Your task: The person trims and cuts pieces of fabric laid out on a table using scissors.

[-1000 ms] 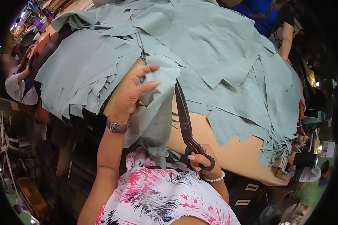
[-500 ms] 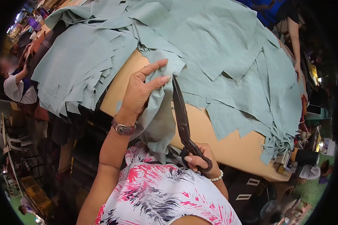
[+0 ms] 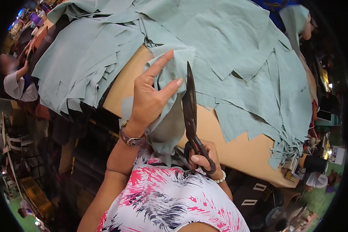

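My right hand (image 3: 205,155) grips the handles of large dark scissors (image 3: 190,106), their blades close together and pointing away from me. Just left of the blades, a pale blue-green piece that looks like leather (image 3: 168,125) drapes over the table's edge toward my lap. My left hand (image 3: 150,96) lies against this piece, index finger and thumb stretched apart; its other fingers are hidden. A dark-strapped watch (image 3: 131,135) is on my left wrist.
Stacked blue-green sheets (image 3: 89,58) lie at left, with larger sheets (image 3: 228,42) across the back and right. Thin strips (image 3: 286,149) bunch at the tan table's (image 3: 236,154) right end. One person (image 3: 15,83) is at far left; another's hand (image 3: 307,31) shows at upper right.
My left thumb and index finger have spread wider. The scissors have shifted slightly right and away from me, more upright. At upper right, the other person now lifts a blue-green sheet.
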Motion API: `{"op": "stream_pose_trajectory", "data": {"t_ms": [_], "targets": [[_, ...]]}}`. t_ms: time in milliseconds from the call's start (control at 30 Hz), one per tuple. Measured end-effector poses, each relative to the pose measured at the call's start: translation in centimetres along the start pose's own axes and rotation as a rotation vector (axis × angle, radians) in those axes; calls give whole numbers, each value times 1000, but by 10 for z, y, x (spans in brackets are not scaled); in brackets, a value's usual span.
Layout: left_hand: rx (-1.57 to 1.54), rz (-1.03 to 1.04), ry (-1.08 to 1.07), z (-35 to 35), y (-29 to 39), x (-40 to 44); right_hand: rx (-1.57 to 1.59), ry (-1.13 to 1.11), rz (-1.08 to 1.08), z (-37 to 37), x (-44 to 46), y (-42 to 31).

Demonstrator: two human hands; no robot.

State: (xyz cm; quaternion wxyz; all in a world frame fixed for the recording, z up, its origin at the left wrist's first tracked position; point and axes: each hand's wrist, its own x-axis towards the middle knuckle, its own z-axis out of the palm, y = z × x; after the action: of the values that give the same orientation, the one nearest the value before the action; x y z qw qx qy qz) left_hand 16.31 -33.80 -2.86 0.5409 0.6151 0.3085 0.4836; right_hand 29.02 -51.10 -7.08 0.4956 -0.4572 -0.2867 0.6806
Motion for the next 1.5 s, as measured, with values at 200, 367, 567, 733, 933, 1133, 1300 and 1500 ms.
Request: {"op": "stream_pose_trajectory", "data": {"t_ms": [200,367,567,733,933,1133,1300,1500], "targets": [[128,75,6,4,2,-5,32,36,-26,9,5,-2],[84,64,19,6,0,-12,111,11,-50,7,6,7],[89,83,47,9,0,-17,78,21,-63,10,7,6],[86,110,66,9,-4,-20,80,8,-64,14,7,4],[120,182,88,10,-4,-22,57,11,-62,15,5,8],[89,162,77,10,-4,-22,42,9,-74,18,5,6],[88,158,77,10,-4,-22,29,29,-63,19,3,7],[86,156,75,10,-6,-23,2,56,-50,21,3,7]]}}
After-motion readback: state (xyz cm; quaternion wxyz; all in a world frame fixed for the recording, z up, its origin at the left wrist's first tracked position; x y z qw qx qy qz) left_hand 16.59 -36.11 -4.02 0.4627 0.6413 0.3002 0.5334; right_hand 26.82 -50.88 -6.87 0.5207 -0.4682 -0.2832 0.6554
